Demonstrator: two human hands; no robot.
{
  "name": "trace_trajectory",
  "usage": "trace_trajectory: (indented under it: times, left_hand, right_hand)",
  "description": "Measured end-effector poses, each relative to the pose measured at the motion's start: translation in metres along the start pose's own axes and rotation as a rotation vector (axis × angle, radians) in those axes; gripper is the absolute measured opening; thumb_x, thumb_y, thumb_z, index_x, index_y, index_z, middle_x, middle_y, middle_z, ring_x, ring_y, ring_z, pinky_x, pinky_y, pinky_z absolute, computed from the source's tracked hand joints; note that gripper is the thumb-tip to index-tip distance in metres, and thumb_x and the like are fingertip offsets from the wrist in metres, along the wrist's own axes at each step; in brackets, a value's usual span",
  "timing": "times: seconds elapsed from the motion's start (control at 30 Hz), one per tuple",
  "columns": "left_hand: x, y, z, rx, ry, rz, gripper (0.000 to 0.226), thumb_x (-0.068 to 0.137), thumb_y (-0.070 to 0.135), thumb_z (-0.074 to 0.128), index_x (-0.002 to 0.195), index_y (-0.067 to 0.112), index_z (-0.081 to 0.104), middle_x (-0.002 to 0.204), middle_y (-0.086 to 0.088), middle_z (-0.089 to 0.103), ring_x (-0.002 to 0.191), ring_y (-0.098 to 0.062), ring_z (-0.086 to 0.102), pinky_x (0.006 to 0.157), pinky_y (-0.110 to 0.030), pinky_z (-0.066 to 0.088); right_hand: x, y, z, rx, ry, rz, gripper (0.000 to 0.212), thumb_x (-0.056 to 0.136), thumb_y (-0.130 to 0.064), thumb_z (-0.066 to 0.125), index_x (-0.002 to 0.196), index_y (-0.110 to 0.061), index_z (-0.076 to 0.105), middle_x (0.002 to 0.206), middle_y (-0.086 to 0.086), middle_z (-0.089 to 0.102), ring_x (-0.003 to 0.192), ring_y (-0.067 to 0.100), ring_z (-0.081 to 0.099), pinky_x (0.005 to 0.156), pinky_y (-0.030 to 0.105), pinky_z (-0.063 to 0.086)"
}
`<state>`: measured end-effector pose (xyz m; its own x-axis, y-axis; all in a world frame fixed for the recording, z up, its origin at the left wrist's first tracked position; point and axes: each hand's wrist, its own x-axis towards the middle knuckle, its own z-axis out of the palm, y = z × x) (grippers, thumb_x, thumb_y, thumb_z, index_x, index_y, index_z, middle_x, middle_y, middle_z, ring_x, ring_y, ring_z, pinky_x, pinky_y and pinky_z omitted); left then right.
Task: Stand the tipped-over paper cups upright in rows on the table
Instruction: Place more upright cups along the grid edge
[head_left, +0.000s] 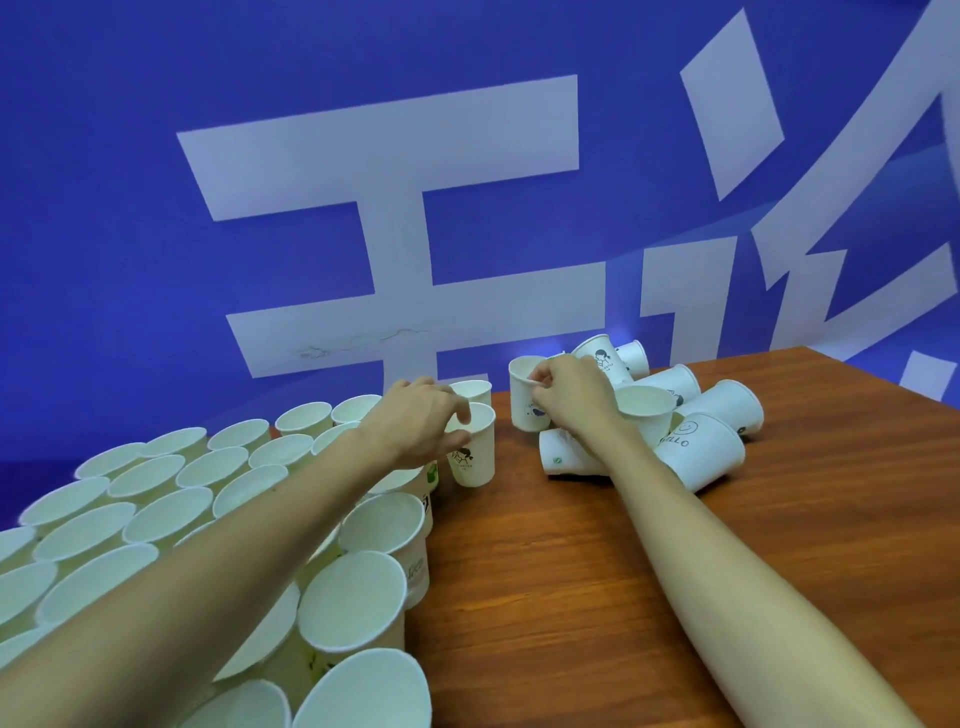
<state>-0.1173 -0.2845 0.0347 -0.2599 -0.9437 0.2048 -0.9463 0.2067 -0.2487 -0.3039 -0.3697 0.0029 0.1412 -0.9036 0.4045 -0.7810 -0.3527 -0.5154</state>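
From the head view, your left hand (415, 426) is pinching the rim of an upright cup (474, 447) at the right edge of the standing rows (171, 499). Your right hand (569, 395) is gripping another cup (525, 400) by its rim, upright, just beside the tipped-over pile (696, 431) on the wooden table (623, 571).

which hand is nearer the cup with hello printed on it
Right. The right hand pinches a cup's rim just up-left of the HELLO cup; the left hand holds another cup farther left, by the upright rows.
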Motion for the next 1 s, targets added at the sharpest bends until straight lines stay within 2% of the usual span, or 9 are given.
trace_trajectory:
  times: [0.13, 0.27, 0.37, 0.47, 0.57, 0.67, 0.8, 0.93, 1.0]
  left_hand:
    - [-0.005, 0.001, -0.016, -0.07, 0.13, -0.068, 0.04, 0.096, 0.044, 0.05, 0.131, 0.026, 0.051, 0.135, 0.002, 0.056, 0.124, -0.019, 0.049, 0.101, -0.037, 0.042]
    - [-0.007, 0.005, -0.032, -0.18, 0.329, -0.083, 0.04, 0.095, 0.038, 0.053, 0.134, 0.027, 0.049, 0.134, 0.004, 0.056, 0.118, -0.016, 0.053, 0.092, -0.034, 0.047]
    - [-0.007, 0.007, -0.041, -0.183, 0.42, -0.06, 0.043, 0.094, 0.037, 0.057, 0.135, 0.029, 0.049, 0.139, 0.001, 0.048, 0.12, -0.019, 0.049, 0.088, -0.034, 0.048]
    - [-0.008, 0.006, -0.045, -0.089, 0.41, 0.013, 0.033, 0.095, 0.038, 0.056, 0.126, 0.03, 0.06, 0.14, 0.002, 0.048, 0.118, -0.019, 0.046, 0.086, -0.034, 0.047]
    - [-0.013, 0.004, -0.045, -0.057, 0.378, 0.074, 0.025, 0.094, 0.039, 0.056, 0.112, 0.029, 0.069, 0.12, 0.007, 0.064, 0.105, -0.016, 0.047, 0.076, -0.028, 0.037]
    - [-0.018, 0.005, -0.044, -0.072, 0.332, 0.093, 0.027, 0.094, 0.039, 0.055, 0.115, 0.031, 0.069, 0.104, 0.012, 0.069, 0.096, -0.013, 0.043, 0.075, -0.025, 0.023]
    - [-0.027, 0.003, -0.049, -0.114, 0.4, 0.1, 0.026, 0.094, 0.037, 0.056, 0.113, 0.028, 0.071, 0.095, 0.009, 0.071, 0.088, -0.013, 0.042, 0.072, -0.028, 0.027]
    - [-0.035, 0.0, -0.055, -0.167, 0.416, 0.049, 0.025, 0.093, 0.036, 0.059, 0.111, 0.026, 0.072, 0.097, 0.007, 0.071, 0.086, -0.013, 0.042, 0.071, -0.029, 0.034]
    - [-0.04, 0.0, -0.053, -0.181, 0.349, 0.038, 0.025, 0.093, 0.036, 0.059, 0.111, 0.026, 0.072, 0.099, 0.004, 0.07, 0.087, -0.011, 0.045, 0.069, -0.029, 0.039]
  right_hand:
    - [0.002, -0.01, -0.017, 0.113, 0.061, -0.069, 0.026, 0.085, -0.016, 0.057, 0.101, -0.024, 0.075, 0.095, 0.002, 0.072, 0.098, 0.024, 0.058, 0.069, 0.03, 0.044]
    - [-0.003, -0.026, -0.04, 0.231, -0.082, -0.194, 0.022, 0.084, -0.017, 0.063, 0.102, -0.021, 0.076, 0.097, -0.004, 0.073, 0.087, 0.012, 0.061, 0.064, 0.02, 0.041]
    - [-0.011, -0.04, -0.056, 0.295, -0.166, -0.229, 0.02, 0.083, -0.015, 0.065, 0.097, -0.022, 0.077, 0.085, -0.008, 0.071, 0.083, 0.008, 0.063, 0.065, 0.019, 0.044]
    - [-0.018, -0.05, -0.066, 0.314, -0.274, -0.24, 0.016, 0.081, -0.016, 0.066, 0.086, -0.026, 0.076, 0.077, -0.011, 0.068, 0.076, 0.008, 0.062, 0.061, 0.022, 0.045]
    - [-0.021, -0.051, -0.07, 0.273, -0.373, -0.259, 0.016, 0.08, -0.015, 0.068, 0.08, -0.03, 0.076, 0.075, -0.013, 0.069, 0.074, 0.006, 0.061, 0.061, 0.021, 0.043]
    - [-0.023, -0.049, -0.072, 0.251, -0.454, -0.28, 0.014, 0.08, -0.017, 0.071, 0.082, -0.03, 0.076, 0.079, -0.014, 0.07, 0.08, 0.008, 0.062, 0.066, 0.023, 0.046]
    - [-0.025, -0.051, -0.079, 0.31, -0.471, -0.312, 0.017, 0.08, -0.015, 0.07, 0.089, -0.028, 0.076, 0.079, -0.014, 0.068, 0.077, 0.006, 0.06, 0.067, 0.023, 0.047]
    - [-0.024, -0.05, -0.086, 0.39, -0.384, -0.338, 0.044, 0.08, -0.005, 0.066, 0.118, -0.028, 0.065, 0.113, -0.011, 0.064, 0.079, -0.002, 0.057, 0.077, 0.023, 0.047]
    - [-0.023, -0.048, -0.085, 0.395, -0.3, -0.3, 0.057, 0.078, -0.003, 0.064, 0.128, -0.03, 0.057, 0.124, -0.009, 0.061, 0.074, 0.004, 0.058, 0.073, 0.021, 0.048]
